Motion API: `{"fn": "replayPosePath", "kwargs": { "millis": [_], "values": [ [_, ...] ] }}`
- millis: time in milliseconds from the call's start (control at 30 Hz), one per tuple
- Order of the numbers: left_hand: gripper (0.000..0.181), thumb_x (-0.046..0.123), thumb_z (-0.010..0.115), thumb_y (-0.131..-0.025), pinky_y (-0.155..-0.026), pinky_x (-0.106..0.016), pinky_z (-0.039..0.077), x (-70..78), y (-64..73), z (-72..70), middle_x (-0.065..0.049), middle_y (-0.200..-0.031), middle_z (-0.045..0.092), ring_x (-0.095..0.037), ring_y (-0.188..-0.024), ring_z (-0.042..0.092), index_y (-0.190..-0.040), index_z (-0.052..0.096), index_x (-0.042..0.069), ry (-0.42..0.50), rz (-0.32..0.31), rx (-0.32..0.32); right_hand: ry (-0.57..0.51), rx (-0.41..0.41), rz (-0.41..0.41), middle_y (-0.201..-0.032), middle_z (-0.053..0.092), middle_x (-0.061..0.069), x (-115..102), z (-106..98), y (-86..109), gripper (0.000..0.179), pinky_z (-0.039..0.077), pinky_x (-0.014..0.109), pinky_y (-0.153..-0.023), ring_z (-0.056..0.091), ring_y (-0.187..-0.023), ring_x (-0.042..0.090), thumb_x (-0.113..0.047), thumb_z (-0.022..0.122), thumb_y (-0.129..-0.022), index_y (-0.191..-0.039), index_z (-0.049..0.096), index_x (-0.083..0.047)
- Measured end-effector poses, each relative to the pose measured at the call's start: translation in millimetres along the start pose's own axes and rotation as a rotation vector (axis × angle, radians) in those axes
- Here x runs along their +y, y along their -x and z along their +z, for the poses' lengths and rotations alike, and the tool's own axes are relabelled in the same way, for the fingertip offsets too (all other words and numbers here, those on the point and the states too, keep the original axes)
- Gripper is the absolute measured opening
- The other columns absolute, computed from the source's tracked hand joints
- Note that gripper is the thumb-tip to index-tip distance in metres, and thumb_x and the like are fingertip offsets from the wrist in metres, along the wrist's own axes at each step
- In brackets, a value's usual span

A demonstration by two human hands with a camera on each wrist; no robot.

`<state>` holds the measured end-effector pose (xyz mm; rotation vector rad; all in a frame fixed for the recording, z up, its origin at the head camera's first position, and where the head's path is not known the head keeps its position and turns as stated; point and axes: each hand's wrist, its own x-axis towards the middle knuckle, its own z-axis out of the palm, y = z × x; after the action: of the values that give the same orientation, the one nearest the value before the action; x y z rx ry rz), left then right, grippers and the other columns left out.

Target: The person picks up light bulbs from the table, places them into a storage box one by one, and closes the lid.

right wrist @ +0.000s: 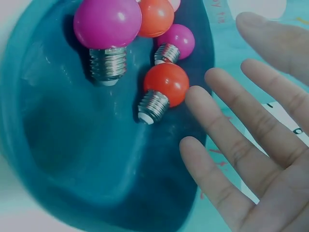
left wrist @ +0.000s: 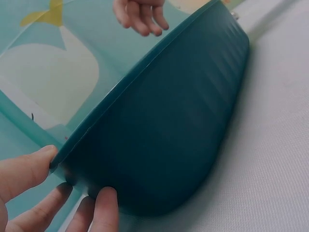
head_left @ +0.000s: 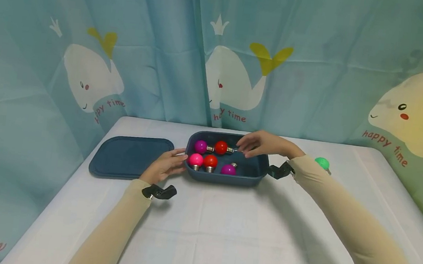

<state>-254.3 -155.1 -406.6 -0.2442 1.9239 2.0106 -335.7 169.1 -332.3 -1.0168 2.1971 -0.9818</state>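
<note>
Light bulbs with silver screw bases lie in a dark blue-grey rectangular box [head_left: 225, 179]. In the head view, a purple bulb [head_left: 200, 147] and a red bulb [head_left: 221, 147] lie along the far side. Nearer are a pink bulb [head_left: 195, 160], another red bulb [head_left: 210, 161] and a second purple bulb [head_left: 228, 169]. My left hand [head_left: 166, 164] touches the box's left end, thumb at the rim and fingertips against the outer wall. Above the box's far right part hovers my right hand [head_left: 261, 143], holding nothing, its fingers spread in the right wrist view.
A flat dark lid [head_left: 132, 158] lies on the white-covered table [head_left: 199, 235] to the box's left. Beyond the right forearm, a green bulb [head_left: 322, 163] lies on the table. A whale-print curtain [head_left: 157, 56] hangs behind the table and at its sides.
</note>
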Motion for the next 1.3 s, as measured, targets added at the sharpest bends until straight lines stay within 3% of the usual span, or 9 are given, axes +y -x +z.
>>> {"fn": "replayPosePath", "kwargs": {
  "millis": [367,600,967,1300],
  "values": [
    [0.058,0.009,0.05,-0.097,-0.111,-0.046,0.036,-0.4,-0.8,0.0,-0.019,-0.15,0.032,-0.033,-0.134,0.036,-0.149,0.025,0.005,0.003,0.0,-0.004,0.02,0.024,0.017,-0.121,0.059,0.026,-6.6,-10.0,21.1,0.041,0.055,0.03,-0.089,0.056,-0.112,0.041,-0.007,0.067,-0.085,-0.124,0.056,0.003],
    [0.058,0.009,0.05,-0.096,-0.111,-0.046,0.036,0.5,1.3,1.2,-0.019,-0.15,0.032,-0.032,-0.132,0.038,-0.148,0.025,0.005,-0.002,0.003,-0.01,0.055,0.052,0.05,-0.118,0.063,0.018,-7.5,-16.7,34.6,0.04,0.056,0.029,-0.088,0.059,-0.11,0.032,-0.008,0.068,-0.085,-0.123,0.058,0.0],
    [0.058,0.009,0.049,-0.097,-0.111,-0.046,0.035,0.8,2.1,-1.2,-0.02,-0.151,0.03,-0.034,-0.136,0.035,-0.149,0.023,0.004,-0.006,-0.002,-0.022,0.079,0.083,0.052,-0.121,0.059,0.025,-1.9,-27.2,57.3,0.042,0.055,0.027,-0.088,0.061,-0.109,0.03,-0.012,0.068,-0.085,-0.123,0.057,0.002],
    [0.059,0.009,0.049,-0.097,-0.11,-0.046,0.036,1.6,2.7,-0.7,-0.02,-0.151,0.029,-0.035,-0.136,0.034,-0.149,0.022,0.004,0.0,0.0,-0.028,0.083,0.157,0.097,-0.115,0.064,0.011,13.0,-37.9,85.7,0.04,0.055,0.023,-0.086,0.062,-0.107,0.028,-0.012,0.071,-0.083,-0.12,0.059,-0.004]
  ]
}}
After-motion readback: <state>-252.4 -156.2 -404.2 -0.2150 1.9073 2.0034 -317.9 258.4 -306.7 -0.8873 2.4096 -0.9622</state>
